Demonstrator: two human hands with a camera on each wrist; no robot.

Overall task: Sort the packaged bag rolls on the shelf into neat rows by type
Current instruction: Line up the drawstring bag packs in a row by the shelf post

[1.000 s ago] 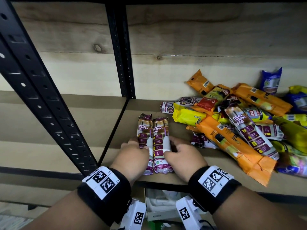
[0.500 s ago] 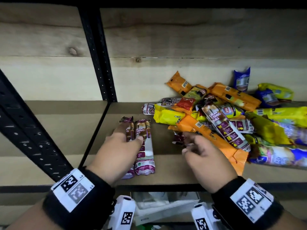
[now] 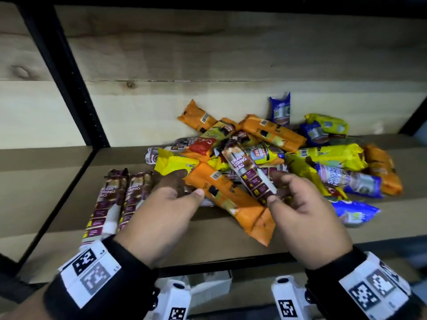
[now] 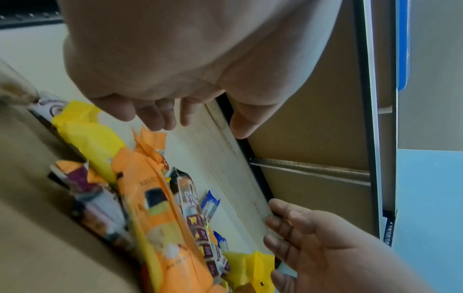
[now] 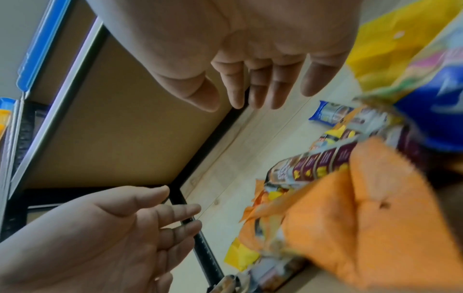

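Two maroon "Draw String Bag" rolls (image 3: 108,199) (image 3: 136,195) lie side by side at the left of the shelf board (image 3: 208,239). To their right is a mixed pile of packs. On top of it lie a long orange pack (image 3: 233,199) and a third maroon roll (image 3: 249,174). My left hand (image 3: 190,183) hovers open over the orange pack's left end. My right hand (image 3: 273,187) is open at the maroon roll's near end, thumb and forefinger on either side. The wrist views show the left hand (image 4: 198,123) and the right hand (image 5: 235,103) with straight fingers, holding nothing.
The pile holds yellow (image 3: 335,155), blue (image 3: 279,109) and further orange packs (image 3: 275,132), reaching to the wooden back wall (image 3: 208,54). A black upright post (image 3: 76,88) stands at the left. Bare board lies in front of the pile and left of the two rolls.
Both hands let go of the two maroon rolls and moved right to the pile. The left hand opened over the orange pack, the right hand reached the maroon roll on top.
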